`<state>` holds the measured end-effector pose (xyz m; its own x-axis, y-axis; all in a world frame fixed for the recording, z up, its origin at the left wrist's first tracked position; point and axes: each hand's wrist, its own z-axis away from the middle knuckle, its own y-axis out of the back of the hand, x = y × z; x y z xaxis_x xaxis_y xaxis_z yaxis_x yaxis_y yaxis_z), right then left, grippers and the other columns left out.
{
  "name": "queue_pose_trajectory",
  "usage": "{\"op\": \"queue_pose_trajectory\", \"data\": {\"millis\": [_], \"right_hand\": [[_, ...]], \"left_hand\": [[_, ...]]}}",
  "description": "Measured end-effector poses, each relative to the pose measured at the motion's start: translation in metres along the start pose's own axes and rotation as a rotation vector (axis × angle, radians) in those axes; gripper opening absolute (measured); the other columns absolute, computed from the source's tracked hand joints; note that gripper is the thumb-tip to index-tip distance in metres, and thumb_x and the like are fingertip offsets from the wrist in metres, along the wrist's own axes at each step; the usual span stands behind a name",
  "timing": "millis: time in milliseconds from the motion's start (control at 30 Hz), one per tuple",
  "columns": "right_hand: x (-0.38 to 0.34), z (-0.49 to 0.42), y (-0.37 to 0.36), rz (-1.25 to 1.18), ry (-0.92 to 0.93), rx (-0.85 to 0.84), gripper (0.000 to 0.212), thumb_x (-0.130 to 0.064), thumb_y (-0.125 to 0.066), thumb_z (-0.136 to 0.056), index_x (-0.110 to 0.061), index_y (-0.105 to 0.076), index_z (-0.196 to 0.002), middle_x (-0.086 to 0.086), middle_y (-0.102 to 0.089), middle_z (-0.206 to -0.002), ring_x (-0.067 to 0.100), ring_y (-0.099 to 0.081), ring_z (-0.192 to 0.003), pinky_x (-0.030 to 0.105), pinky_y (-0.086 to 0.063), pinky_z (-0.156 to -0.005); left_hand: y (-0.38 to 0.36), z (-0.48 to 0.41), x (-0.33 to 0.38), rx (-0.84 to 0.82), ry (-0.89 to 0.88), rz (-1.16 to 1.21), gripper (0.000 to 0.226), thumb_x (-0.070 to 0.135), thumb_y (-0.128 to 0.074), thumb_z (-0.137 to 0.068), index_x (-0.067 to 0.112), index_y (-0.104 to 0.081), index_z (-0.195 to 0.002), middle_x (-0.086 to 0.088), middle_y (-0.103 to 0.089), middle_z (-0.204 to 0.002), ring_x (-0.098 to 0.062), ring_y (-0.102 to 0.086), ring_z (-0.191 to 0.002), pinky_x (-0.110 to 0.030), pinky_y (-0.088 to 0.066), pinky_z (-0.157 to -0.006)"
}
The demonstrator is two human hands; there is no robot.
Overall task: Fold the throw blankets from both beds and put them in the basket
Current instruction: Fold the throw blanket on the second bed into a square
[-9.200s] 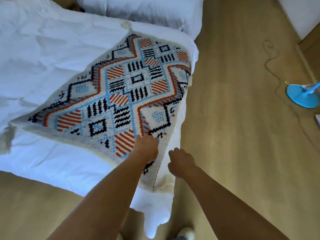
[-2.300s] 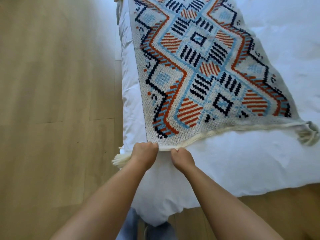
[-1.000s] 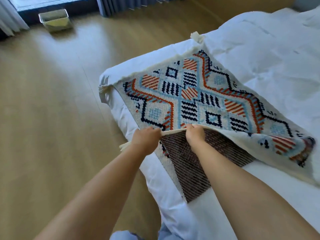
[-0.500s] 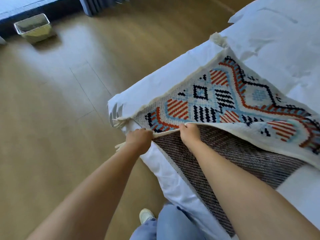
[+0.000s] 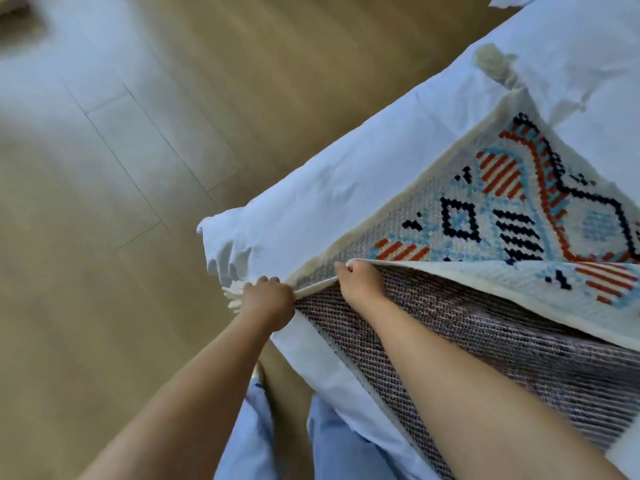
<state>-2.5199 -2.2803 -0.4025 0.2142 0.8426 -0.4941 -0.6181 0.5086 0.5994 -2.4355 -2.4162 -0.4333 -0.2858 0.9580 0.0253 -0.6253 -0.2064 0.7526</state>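
A patterned throw blanket [image 5: 485, 216], cream with blue, orange and black diamonds, lies on the white bed [image 5: 346, 174]. Its near end is lifted and doubled over the far end, so the dark woven underside [image 5: 467, 334] shows. My left hand [image 5: 266, 303] is closed on the blanket's corner by a white tassel at the bed's corner. My right hand [image 5: 360, 282] pinches the cream edge a little to the right. The lifted edge runs taut between both hands. No basket is in view.
Light wooden floor [image 5: 121, 168] fills the left half of the view. A cream tassel [image 5: 491, 64] lies at the blanket's far corner on the bed. My blue trouser legs [image 5: 311, 438] stand against the bed's near edge.
Both hands have carried the gripped edge further over the blanket, so less of the patterned face shows. The view has tilted down, and the basket by the window has left the frame.
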Motion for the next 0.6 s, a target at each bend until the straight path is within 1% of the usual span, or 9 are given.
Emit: {"op": "queue_pose_trajectory", "data": {"millis": [133, 200, 333, 400, 433, 500, 600], "right_hand": [[-0.007, -0.009, -0.03, 0.008, -0.057, -0.038, 0.046, -0.032, -0.045, -0.096, -0.017, -0.035, -0.055, 0.0, -0.041, -0.054, 0.016, -0.038, -0.049, 0.028, -0.025, -0.047], [-0.009, -0.012, -0.044, -0.012, -0.097, -0.011, 0.046, -0.032, -0.046, -0.096, -0.017, -0.036, -0.054, -0.001, -0.041, -0.053, 0.015, -0.038, -0.048, 0.027, -0.024, -0.045], [-0.017, -0.017, -0.056, -0.054, -0.145, 0.031, 0.045, -0.031, -0.048, -0.095, -0.016, -0.039, -0.054, 0.0, -0.044, -0.054, 0.015, -0.039, -0.049, 0.027, -0.024, -0.045], [-0.022, -0.018, -0.057, -0.101, -0.144, 0.023, 0.044, -0.031, -0.049, -0.095, -0.014, -0.04, -0.055, 0.001, -0.044, -0.053, 0.018, -0.04, -0.049, 0.027, -0.027, -0.047], [-0.023, -0.017, -0.056, -0.129, -0.142, 0.028, 0.043, -0.032, -0.05, -0.095, -0.013, -0.043, -0.057, 0.002, -0.045, -0.054, 0.02, -0.04, -0.051, 0.028, -0.029, -0.05], [-0.026, -0.016, -0.056, -0.153, -0.14, -0.004, 0.039, -0.035, -0.049, -0.095, -0.011, -0.049, -0.064, 0.005, -0.049, -0.057, 0.02, -0.045, -0.055, 0.029, -0.034, -0.055], [-0.022, -0.012, -0.048, -0.194, -0.164, -0.041, 0.041, -0.039, -0.044, -0.096, -0.012, -0.051, -0.065, 0.004, -0.056, -0.064, 0.022, -0.054, -0.061, 0.032, -0.044, -0.061]], "left_hand": [[-0.013, -0.015, -0.017, -0.046, -0.007, -0.049, 0.03, 0.017, -0.04, -0.085, 0.018, -0.064, -0.104, -0.004, -0.056, -0.105, -0.025, -0.045, -0.106, -0.041, -0.033, -0.088], [-0.018, -0.018, -0.027, -0.021, -0.013, -0.064, 0.031, 0.017, -0.04, -0.085, 0.019, -0.064, -0.105, -0.004, -0.056, -0.107, -0.025, -0.046, -0.108, -0.042, -0.033, -0.092], [-0.016, -0.023, -0.04, 0.014, -0.024, -0.06, 0.033, 0.015, -0.039, -0.082, 0.018, -0.063, -0.105, -0.006, -0.055, -0.106, -0.026, -0.047, -0.108, -0.042, -0.033, -0.093], [-0.013, -0.023, -0.045, 0.017, -0.028, -0.094, 0.034, 0.016, -0.038, -0.083, 0.018, -0.062, -0.107, -0.006, -0.056, -0.108, -0.025, -0.048, -0.108, -0.041, -0.035, -0.092], [-0.01, -0.024, -0.046, 0.024, -0.037, -0.115, 0.034, 0.016, -0.037, -0.084, 0.018, -0.062, -0.107, -0.005, -0.056, -0.108, -0.025, -0.048, -0.107, -0.038, -0.035, -0.089], [-0.009, -0.023, -0.049, 0.014, -0.014, -0.136, 0.034, 0.015, -0.038, -0.084, 0.018, -0.061, -0.108, -0.004, -0.056, -0.108, -0.024, -0.048, -0.107, -0.036, -0.035, -0.086], [0.002, -0.022, -0.04, 0.009, -0.005, -0.14, 0.031, 0.017, -0.041, -0.084, 0.018, -0.058, -0.11, -0.003, -0.055, -0.112, -0.023, -0.047, -0.111, -0.039, -0.034, -0.093]]}}
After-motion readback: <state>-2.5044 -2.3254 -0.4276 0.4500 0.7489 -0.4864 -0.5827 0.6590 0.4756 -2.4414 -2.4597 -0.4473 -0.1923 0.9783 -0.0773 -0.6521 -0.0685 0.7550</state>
